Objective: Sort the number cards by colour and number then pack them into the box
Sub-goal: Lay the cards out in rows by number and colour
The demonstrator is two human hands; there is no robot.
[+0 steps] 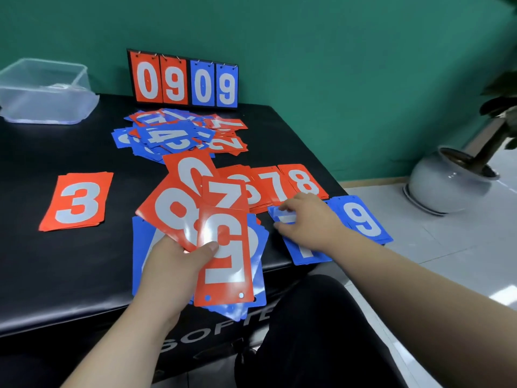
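I watch the right hand (310, 219), since the move seems to turn on it: it lies over the far end of a blue card (307, 254) at the right edge of the desk (70, 261). The card's long axis runs from far left to near right, its near end poking out under the wrist. The blue 9 stack (363, 219) sits just right of that hand, so I judge it the nearer hand for any blue stack. Its fingers (281, 226) bend down onto the card, but I cannot tell whether they pinch it or only press. The left hand (173, 264) hovers low over the near middle, thumb clamped on a fan of red cards (226, 247). The red 7 (277, 186) and 8 (305, 180) stacks lie just far-right of the fan. The box (44, 91) stands far left, well apart
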